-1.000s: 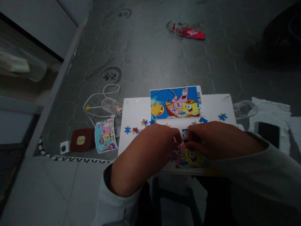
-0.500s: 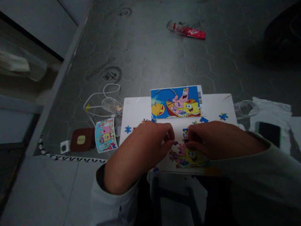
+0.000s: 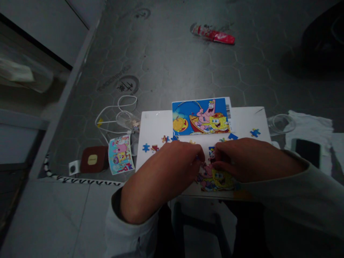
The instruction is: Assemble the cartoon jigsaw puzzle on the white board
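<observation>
A partly joined jigsaw puzzle (image 3: 220,179) with a yellow and a pink cartoon figure lies at the near edge of a white board (image 3: 154,123). Over its upper left side, my left hand (image 3: 185,163) is closed in a pinch, with a sliver of blue jigsaw piece showing at the fingers. My right hand (image 3: 239,157) pinches a blue jigsaw piece (image 3: 211,152) at the puzzle's top edge. The hands and right sleeve cover parts of the puzzle. Beyond them lies a picture card (image 3: 201,116) with the same figures.
Loose pieces lie on the board, among them a blue one (image 3: 146,147) at left and another (image 3: 255,132) at right. A second picture card (image 3: 121,154), brown box (image 3: 94,159) and white cable (image 3: 107,107) are left. A phone (image 3: 306,152) and clear cup (image 3: 281,123) are right.
My left hand has shifted slightly right, closer to my right hand, uncovering more loose pieces behind it. My right hand stays almost still at the blue piece.
</observation>
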Motion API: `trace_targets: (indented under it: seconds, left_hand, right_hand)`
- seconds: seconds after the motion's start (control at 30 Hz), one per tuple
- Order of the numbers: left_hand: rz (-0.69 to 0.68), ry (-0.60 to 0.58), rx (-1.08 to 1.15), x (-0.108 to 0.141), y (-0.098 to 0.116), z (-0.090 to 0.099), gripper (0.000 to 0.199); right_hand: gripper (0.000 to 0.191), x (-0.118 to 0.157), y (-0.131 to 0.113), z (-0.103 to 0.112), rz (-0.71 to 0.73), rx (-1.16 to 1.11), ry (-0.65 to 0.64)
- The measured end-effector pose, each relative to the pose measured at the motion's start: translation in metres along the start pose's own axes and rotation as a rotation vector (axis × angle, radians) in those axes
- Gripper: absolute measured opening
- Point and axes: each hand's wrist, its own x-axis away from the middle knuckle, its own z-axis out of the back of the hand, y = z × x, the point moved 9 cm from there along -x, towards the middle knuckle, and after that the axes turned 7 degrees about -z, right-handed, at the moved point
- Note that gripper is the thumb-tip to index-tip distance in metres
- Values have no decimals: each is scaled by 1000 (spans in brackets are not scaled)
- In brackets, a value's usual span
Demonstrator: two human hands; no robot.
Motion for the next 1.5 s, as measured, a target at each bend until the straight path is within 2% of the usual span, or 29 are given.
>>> trace_targets:
  seconds: [0.23, 0.4, 0.53, 0.67, 0.9, 1.1, 1.3, 1.5]
  left_hand:
    - [38, 18, 39, 1, 0, 4, 21]
    - [-45, 13, 68, -1, 6, 4, 37]
    - [-24, 68, 66, -1, 4, 7, 27]
    - [58, 54, 49, -2, -4, 6, 26]
    - [26, 85, 199, -2, -3, 6, 22]
    - [50, 37, 145, -7, -4, 2, 24]
    - [61, 8, 105, -9, -4, 0, 24]
    - [93, 19, 60, -9, -2, 0, 26]
  right_hand:
    - [25, -2, 0, 2, 71, -50, 70]
    - [26, -3, 1, 0, 89, -61, 71]
    - [26, -3, 2, -2, 59, -29, 45]
    - [28, -3, 1, -1, 73, -54, 65]
    - [26, -1, 2, 0, 44, -42, 44]
    - [26, -1, 0, 2, 73, -59, 71]
    - [23, 0, 1, -1, 22, -10, 7]
    - [24, -1, 1, 1, 56, -47, 51]
